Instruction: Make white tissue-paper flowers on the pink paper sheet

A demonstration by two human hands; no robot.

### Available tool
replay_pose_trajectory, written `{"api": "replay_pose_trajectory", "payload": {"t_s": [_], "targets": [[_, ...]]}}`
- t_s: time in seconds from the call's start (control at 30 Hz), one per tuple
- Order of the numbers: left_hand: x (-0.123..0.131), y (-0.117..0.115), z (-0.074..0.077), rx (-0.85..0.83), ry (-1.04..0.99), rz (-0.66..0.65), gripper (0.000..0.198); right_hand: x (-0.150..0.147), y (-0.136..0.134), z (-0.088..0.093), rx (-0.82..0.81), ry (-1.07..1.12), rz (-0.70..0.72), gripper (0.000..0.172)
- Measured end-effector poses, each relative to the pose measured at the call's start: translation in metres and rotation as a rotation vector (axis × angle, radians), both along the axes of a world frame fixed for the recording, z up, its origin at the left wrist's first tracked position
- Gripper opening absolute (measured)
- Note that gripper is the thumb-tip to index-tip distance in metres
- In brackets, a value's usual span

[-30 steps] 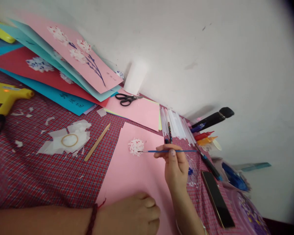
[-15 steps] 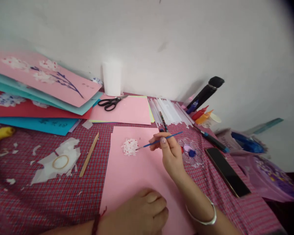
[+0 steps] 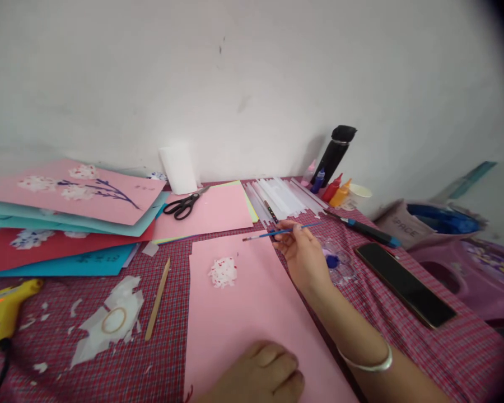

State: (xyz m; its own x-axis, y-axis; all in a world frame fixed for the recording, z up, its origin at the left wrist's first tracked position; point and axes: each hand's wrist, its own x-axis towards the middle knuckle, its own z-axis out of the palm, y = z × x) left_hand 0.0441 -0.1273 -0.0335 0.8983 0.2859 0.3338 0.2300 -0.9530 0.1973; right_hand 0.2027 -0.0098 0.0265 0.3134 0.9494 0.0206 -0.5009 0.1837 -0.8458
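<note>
My right hand (image 3: 304, 254) pinches a slim blue paintbrush (image 3: 273, 232), its bristle tip pointing left over the top part of a pink sheet of paper (image 3: 235, 319). On that sheet, below and left of the brush tip, sits a round cluster of white bits with red specks (image 3: 223, 272). My left hand (image 3: 269, 372) rests on the lower part of the sheet, fingers loosely bent and lying on the paper. Partly behind my right wrist is a clear flower-shaped paint palette (image 3: 340, 268) with dark blue paint in it.
Left stand decorated cards (image 3: 109, 196), a yellow glue gun (image 3: 4, 313), a torn white piece with a tape ring (image 3: 113, 320) and a wooden stick (image 3: 157, 299). Behind lie scissors (image 3: 185, 206) and translucent sticks (image 3: 279, 196). Right are paint bottles (image 3: 340, 193), a cutter (image 3: 372, 232) and a phone (image 3: 405, 284).
The brush tip has lifted away from the white cluster, up and to the right, with my right hand turning toward the palette side. My left hand stays on the sheet. The view has tilted upward.
</note>
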Motion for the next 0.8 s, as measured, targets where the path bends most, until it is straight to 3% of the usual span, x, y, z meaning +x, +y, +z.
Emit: {"api": "replay_pose_trajectory", "payload": {"t_s": [0.1, 0.27, 0.37, 0.43, 0.63, 0.73, 0.8], "targets": [[-0.002, 0.000, 0.011, -0.030, 0.067, -0.004, 0.026, 0.002, -0.001, 0.009, 0.063, -0.077, -0.044, 0.023], [-0.006, -0.013, 0.041, -0.043, 0.192, 0.055, 0.032, 0.018, -0.023, 0.043, 0.282, -0.238, -0.046, 0.017], [-0.012, -0.033, 0.052, 0.118, 0.233, 0.068, 0.038, 0.053, -0.050, 0.049, 0.368, -0.568, -0.098, 0.019], [-0.018, -0.048, 0.053, 0.213, 0.211, 0.097, 0.034, 0.083, -0.071, 0.040, 0.391, -0.861, -0.099, 0.024], [-0.063, -0.094, 0.039, 0.318, 0.051, 0.345, 0.036, 0.150, -0.115, -0.017, 0.422, -1.735, 0.005, 0.035], [-0.095, -0.112, 0.018, 0.308, 0.012, 0.492, 0.041, 0.163, -0.122, -0.030, 0.417, -1.903, -0.015, 0.037], [-0.116, -0.122, -0.006, 0.264, 0.000, 0.557, 0.044, 0.168, -0.127, -0.029, 0.416, -1.934, -0.033, 0.037]]}}
